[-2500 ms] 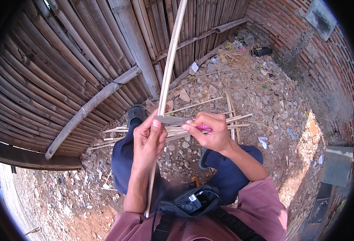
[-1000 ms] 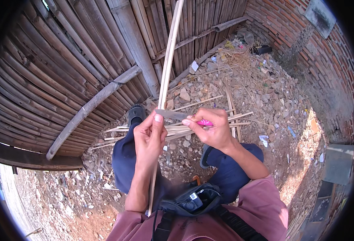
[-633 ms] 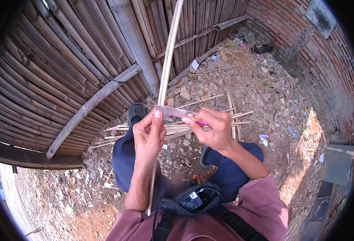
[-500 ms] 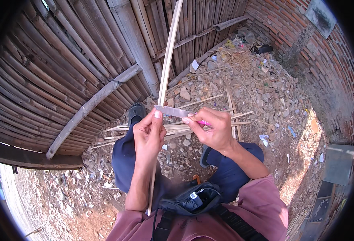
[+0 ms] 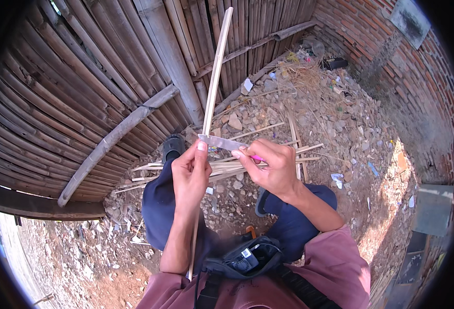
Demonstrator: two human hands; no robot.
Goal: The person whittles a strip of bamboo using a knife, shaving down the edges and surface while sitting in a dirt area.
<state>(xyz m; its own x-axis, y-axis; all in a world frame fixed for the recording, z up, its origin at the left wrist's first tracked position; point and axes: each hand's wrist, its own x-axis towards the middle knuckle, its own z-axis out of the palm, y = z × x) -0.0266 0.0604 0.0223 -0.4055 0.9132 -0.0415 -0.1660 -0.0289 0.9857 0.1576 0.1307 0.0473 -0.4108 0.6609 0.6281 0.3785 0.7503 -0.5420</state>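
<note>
A long pale bamboo strip [image 5: 216,77] runs upright from above my lap toward the slatted wall. My left hand [image 5: 192,167] is closed around it, with the thumb near the blade. In my right hand [image 5: 272,167] is a knife [image 5: 219,142] with a pink handle, held by a pinch close to the blade. The flat blade lies across the strip, its tip end at my left thumb. Below the grip, the strip's thin lower end passes beside my left forearm toward my lap. Several pale strips [image 5: 227,167] lie on the rubble beneath my hands.
A bamboo slat wall [image 5: 82,77] stands at the left and ahead, with a brick wall [image 5: 391,67] at the right. Stones and litter cover the ground [image 5: 330,123]. A dark open pouch [image 5: 245,260] hangs at my waist.
The bamboo strip has slid down toward me, so its top end now shows. The knife blade stays across it at my left thumb, and both hands have barely moved.
</note>
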